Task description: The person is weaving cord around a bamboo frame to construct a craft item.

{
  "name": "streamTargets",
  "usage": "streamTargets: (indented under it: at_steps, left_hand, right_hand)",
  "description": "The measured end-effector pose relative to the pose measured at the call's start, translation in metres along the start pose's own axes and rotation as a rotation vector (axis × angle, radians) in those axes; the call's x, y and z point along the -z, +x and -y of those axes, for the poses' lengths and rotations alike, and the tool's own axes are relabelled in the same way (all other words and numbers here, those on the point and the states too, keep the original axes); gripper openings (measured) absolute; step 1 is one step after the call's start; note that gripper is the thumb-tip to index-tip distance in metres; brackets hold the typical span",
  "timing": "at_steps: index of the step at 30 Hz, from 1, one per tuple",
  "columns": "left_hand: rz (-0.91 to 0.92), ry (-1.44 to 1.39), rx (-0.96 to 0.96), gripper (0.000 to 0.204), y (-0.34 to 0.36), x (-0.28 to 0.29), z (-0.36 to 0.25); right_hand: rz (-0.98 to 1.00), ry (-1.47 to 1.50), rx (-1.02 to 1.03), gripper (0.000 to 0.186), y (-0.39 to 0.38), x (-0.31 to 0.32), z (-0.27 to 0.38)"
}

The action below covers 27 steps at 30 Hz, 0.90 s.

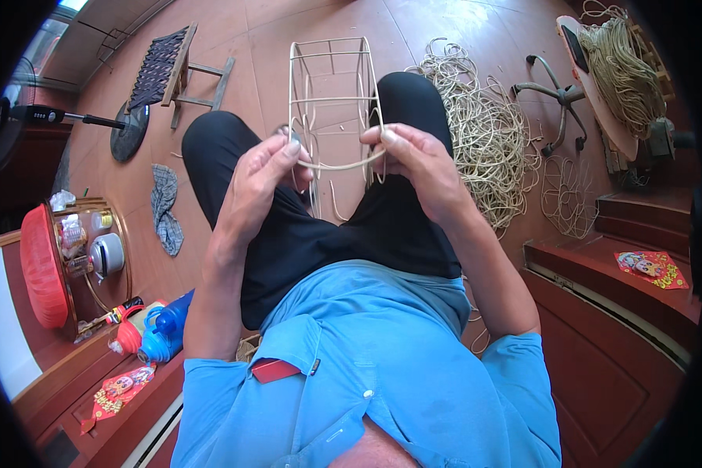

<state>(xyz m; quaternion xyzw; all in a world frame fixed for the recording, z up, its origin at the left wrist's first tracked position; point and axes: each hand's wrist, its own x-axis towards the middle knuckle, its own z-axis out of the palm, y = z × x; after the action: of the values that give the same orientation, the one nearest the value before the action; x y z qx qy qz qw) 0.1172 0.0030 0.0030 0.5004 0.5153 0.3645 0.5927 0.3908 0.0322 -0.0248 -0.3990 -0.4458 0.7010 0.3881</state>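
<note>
Between my knees stands an open rectangular frame [329, 100] of thin beige bars or cord-wrapped wire, with looped pieces along its sides. My left hand [267, 173] grips its near left corner, thumb pressed on a curved beige strand [331, 167] that spans the near end. My right hand [413, 160] pinches the same strand at the near right corner, fingers curled. The fingertips of both hands are partly hidden behind the frame. A short loose piece of cord [335, 199] shows below the frame, between my legs.
Tangled cord [483, 132] lies right of my legs, near a wheeled base [561, 93] and cord bundles [624, 78]. A woven stool [156, 70], fan base [129, 140] and grey cloth [166, 209] are left. Flasks [160, 331] and a red-covered round piece [43, 265] are lower left.
</note>
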Motion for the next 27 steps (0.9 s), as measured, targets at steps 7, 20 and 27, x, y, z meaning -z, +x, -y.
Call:
streamTargets:
  at_steps: [7, 20, 27]
  left_hand:
    - [-0.099, 0.092, 0.031, 0.034, -0.042, -0.012, 0.014]
    - [-0.139, 0.283, 0.082, 0.039, -0.043, 0.011, 0.012]
    - [-0.545, 0.071, 0.019, 0.037, -0.045, 0.071, 0.035]
  right_hand:
    - [-0.128, -0.548, 0.210, 0.031, -0.031, -0.019, -0.004]
    - [-0.036, -0.390, 0.066, 0.029, -0.029, -0.019, 0.006]
    - [-0.535, 0.160, -0.148, 0.039, -0.022, 0.077, -0.022]
